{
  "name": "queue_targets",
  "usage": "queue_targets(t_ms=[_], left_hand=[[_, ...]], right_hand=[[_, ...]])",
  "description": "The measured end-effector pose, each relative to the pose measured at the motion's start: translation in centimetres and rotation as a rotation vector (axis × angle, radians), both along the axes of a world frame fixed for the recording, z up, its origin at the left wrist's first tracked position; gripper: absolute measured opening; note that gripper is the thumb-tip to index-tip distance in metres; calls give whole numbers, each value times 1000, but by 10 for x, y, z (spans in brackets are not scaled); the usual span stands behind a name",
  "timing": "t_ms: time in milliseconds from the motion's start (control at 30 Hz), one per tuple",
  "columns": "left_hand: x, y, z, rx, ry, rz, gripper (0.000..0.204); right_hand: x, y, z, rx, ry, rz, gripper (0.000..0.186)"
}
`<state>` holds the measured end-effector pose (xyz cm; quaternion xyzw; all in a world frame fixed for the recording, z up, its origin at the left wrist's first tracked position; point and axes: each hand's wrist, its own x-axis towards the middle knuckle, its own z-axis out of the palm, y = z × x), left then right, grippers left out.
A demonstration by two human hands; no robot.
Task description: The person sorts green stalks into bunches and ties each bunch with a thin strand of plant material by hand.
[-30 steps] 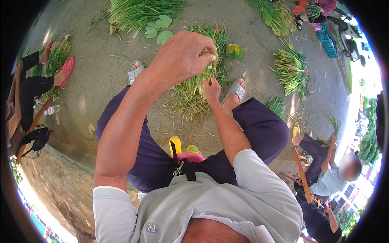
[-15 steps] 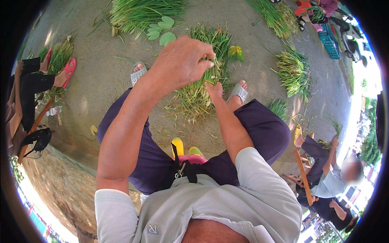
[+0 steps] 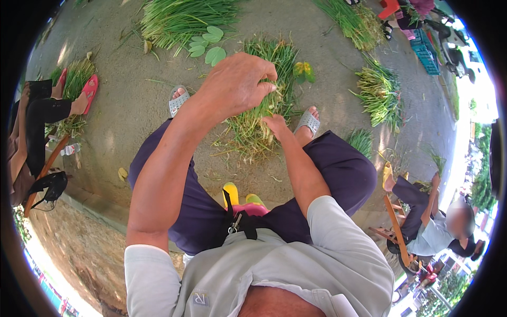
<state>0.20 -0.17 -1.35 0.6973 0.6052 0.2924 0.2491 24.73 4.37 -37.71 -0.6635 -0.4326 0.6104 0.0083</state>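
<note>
My left hand (image 3: 243, 84) hangs over a loose pile of green and straw-coloured stalks (image 3: 253, 142), fingers curled; what they hold, if anything, is hidden beneath them. Just below it, my right hand (image 3: 275, 124) pinches stalks at the middle of the pile, between my sandalled feet. A few round green leaves (image 3: 214, 53) lie above my left hand, and a yellow-green leaf (image 3: 304, 71) beside the pile.
More bundles of stalks lie ahead (image 3: 187, 18) and right (image 3: 377, 90). A seated person in pink sandals (image 3: 90, 92) is at left; another (image 3: 428, 238) at right with stalks in hand. A teal crate (image 3: 425, 53) stands at upper right. Yellow boots (image 3: 229, 194) sit below me.
My left hand has moved down a little toward me over the pile. My right hand has also shifted slightly lower, its fingers still among the stalks.
</note>
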Motion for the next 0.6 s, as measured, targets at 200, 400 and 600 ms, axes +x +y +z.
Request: queue_targets(t_ms=[200, 400, 600], left_hand=[[-2, -2, -2, 1, 36, 2, 27], [-2, -2, 2, -51, -15, -16, 29], [-4, -1, -3, -67, -15, -35, 29]], right_hand=[[-6, -8, 29, 50, 166, -270, 17], [-8, -6, 52, 299, 61, -216, 27], [-11, -5, 80, 531, -55, -205, 36]])
